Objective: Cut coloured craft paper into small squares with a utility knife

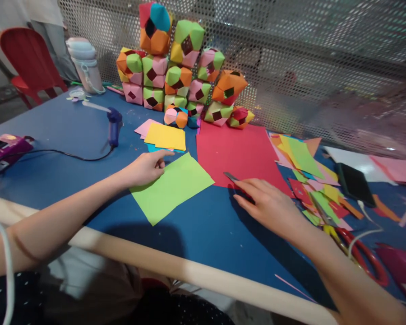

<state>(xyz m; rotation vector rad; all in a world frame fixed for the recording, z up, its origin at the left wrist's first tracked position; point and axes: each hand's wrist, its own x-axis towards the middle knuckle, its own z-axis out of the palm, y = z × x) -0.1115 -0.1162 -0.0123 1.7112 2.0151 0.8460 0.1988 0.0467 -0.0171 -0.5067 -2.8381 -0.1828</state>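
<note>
Hands unclenched: left (145, 168) on green sheet (176, 186), right (268, 204) at red sheet (238, 151), scraps (304, 160) beside

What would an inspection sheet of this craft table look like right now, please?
surface: blue table, pale front edge.
job's things: green sheet at the left hand; red sheet at the right hand, small grey strip by its fingertips.
clutter: stacked paper cubes at back, yellow sheet, paper scraps, red-handled scissors, phone.
grippers: both hands open, holding nothing.
cables: black cord to glue gun; white cable at phone.
surroundings: mesh screen, red chair.
</note>
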